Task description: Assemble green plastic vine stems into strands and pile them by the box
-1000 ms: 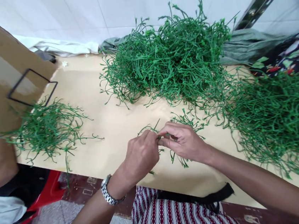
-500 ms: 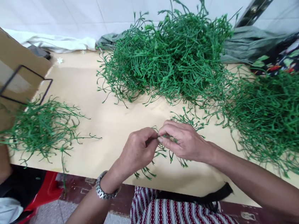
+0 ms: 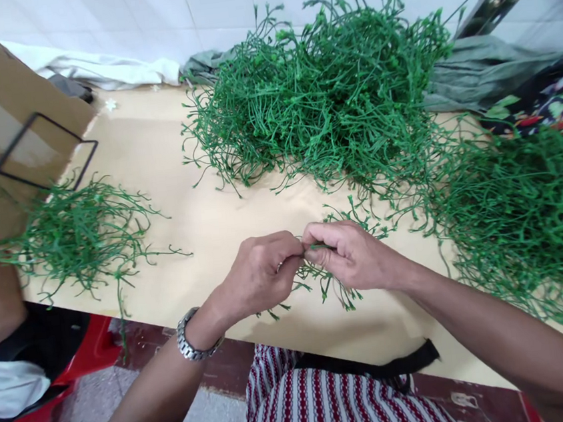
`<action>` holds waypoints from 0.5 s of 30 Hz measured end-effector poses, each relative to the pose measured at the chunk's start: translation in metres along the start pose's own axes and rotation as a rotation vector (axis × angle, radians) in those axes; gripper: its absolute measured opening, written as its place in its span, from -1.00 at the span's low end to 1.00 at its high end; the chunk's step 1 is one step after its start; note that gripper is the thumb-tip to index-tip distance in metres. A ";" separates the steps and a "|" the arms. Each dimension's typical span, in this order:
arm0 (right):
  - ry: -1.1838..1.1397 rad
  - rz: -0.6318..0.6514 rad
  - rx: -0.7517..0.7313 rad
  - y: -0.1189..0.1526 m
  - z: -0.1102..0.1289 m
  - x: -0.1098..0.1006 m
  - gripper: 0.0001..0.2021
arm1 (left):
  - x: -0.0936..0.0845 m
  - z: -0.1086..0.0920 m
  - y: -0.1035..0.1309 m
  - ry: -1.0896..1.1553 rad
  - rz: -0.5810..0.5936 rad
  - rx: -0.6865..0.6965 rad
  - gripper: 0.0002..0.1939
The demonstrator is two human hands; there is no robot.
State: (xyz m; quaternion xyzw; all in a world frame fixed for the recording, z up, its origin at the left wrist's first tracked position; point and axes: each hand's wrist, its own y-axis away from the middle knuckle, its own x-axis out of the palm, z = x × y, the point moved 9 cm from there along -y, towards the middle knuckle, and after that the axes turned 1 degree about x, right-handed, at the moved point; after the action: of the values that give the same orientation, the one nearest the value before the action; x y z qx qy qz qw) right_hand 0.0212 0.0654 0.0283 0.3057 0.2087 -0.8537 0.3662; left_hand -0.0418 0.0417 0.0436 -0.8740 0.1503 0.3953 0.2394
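Centrally pinching slender green stems (image 3: 318,246) between closed fingertips (image 3: 309,236) of left hand (image 3: 262,273) and right hand (image 3: 354,257), facing tangled green heap (image 3: 325,105) at twelve o'clock.

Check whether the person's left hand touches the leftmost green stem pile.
Apart: the head view shows tabletop between the left hand and the leftmost green stem pile.
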 end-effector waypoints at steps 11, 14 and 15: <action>-0.065 0.198 -0.009 -0.003 -0.001 0.006 -0.88 | 0.005 0.004 0.001 0.121 0.142 -0.052 -0.81; -0.197 0.080 0.099 -0.003 -0.014 0.001 -0.89 | 0.008 0.033 0.009 0.469 0.027 -0.354 -0.89; -0.232 0.049 0.119 -0.002 -0.016 0.002 -0.89 | 0.011 0.039 0.012 0.556 0.001 -0.421 -0.91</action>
State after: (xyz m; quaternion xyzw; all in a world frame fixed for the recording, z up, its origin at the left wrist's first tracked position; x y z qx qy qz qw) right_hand 0.0247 0.0752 0.0158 0.2313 0.1062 -0.8850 0.3898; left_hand -0.0641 0.0519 0.0098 -0.9783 0.1253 0.1647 0.0034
